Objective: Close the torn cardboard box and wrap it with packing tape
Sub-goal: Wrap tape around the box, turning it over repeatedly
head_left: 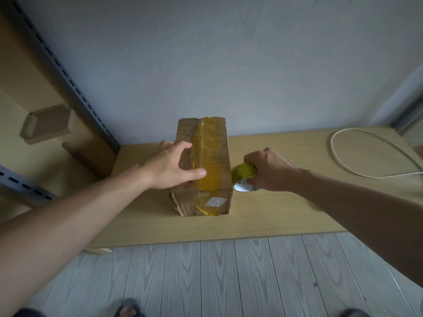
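Judging from how things lie, we see the main risk at the right side of the cardboard box, which stands lengthwise on the wooden table, its top seam already under yellow tape. Our right hand holds the tape roll just beside the box's right wall, near the front corner. If we pull the roll away at a slant, the strip could twist, fold on itself or go down wrinkled, and a hard tug could drag the box sideways across the table. The front-left corner looks ragged and torn — tape drawn loosely over it may not close it. A white cable lies looped well to the right, apart from the work, so it seems unlikely to snag.

Our left hand lies on the box top with its fingers spread wide and nearly straight, the thumb reaching onto the taped seam, pressing rather than gripping. The right hand's fingers are curled tight round the roll; whether a free tape end runs from roll to box we cannot tell.
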Action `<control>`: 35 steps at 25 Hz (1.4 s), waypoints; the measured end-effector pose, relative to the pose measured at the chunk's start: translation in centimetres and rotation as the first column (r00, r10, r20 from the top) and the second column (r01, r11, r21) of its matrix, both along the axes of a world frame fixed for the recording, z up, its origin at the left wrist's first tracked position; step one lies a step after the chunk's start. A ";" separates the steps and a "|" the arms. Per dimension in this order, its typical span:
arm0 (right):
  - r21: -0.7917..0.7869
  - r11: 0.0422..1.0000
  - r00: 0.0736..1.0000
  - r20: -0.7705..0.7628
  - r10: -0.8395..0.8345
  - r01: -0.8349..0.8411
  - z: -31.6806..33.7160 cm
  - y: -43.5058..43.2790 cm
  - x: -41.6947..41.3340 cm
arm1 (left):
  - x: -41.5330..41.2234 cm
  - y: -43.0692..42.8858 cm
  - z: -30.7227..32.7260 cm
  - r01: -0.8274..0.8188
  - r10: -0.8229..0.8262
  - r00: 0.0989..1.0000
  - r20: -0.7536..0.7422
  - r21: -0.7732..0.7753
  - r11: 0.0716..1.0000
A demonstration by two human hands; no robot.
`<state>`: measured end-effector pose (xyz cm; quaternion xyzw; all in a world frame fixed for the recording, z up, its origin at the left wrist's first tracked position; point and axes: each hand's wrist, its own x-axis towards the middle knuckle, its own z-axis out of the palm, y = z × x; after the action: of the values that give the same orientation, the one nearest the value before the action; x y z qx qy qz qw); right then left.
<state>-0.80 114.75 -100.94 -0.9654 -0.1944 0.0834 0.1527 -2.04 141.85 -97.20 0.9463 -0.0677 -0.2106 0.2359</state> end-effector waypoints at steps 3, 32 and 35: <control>0.007 1.000 1.000 0.013 0.018 -0.018 0.1 1.2 -0.2 | -0.2 -4.9 0.5 -0.134 0.146 0.980 -0.136 0.094 0.987; 0.349 0.927 0.990 0.008 0.141 -0.135 2.1 4.6 -1.0 | -0.4 -0.1 -6.4 0.354 -0.362 0.896 0.257 0.079 0.932; 0.254 0.942 0.976 0.045 0.214 -0.218 3.3 4.3 -0.7 | -0.5 0.4 -6.7 0.366 -0.365 0.873 0.322 0.061 0.929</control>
<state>-1.55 119.05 -97.61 -0.9109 -0.3096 0.0658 0.2649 -2.53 142.26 -103.93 0.9379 -0.2837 -0.0908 0.1780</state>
